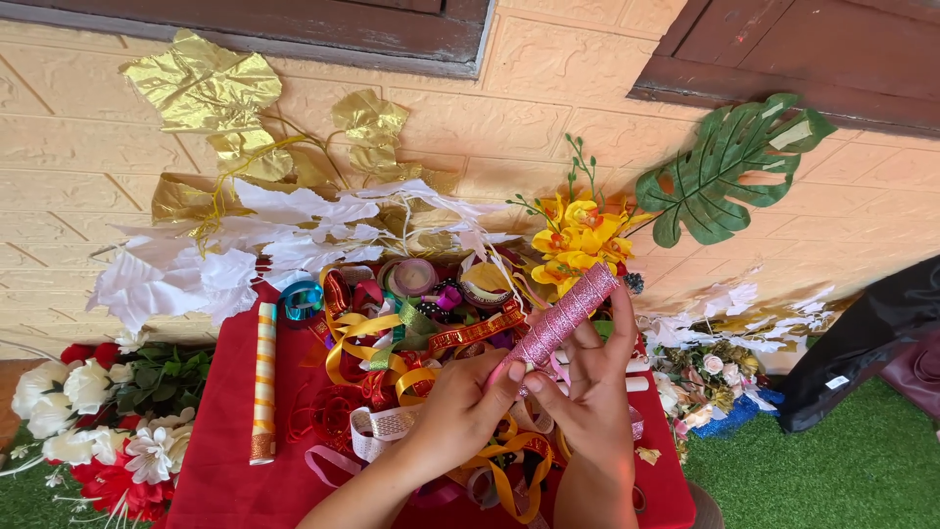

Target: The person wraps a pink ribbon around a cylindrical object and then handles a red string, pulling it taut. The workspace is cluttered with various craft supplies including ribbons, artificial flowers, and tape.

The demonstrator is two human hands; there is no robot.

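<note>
Red table | pink spool btwn both hands' fingers

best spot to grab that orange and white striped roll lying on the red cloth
Grip the orange and white striped roll around its middle, coming from above. It lies flat and lengthwise on the red cloth, with bare cloth on its left, so fingers fit either side. Both hands are busy on the pink glitter spool.

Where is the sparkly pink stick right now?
The sparkly pink stick is right of centre in the head view, held slanting by both hands, left hand and right hand, above the ribbon pile, below the yellow flowers.
</note>
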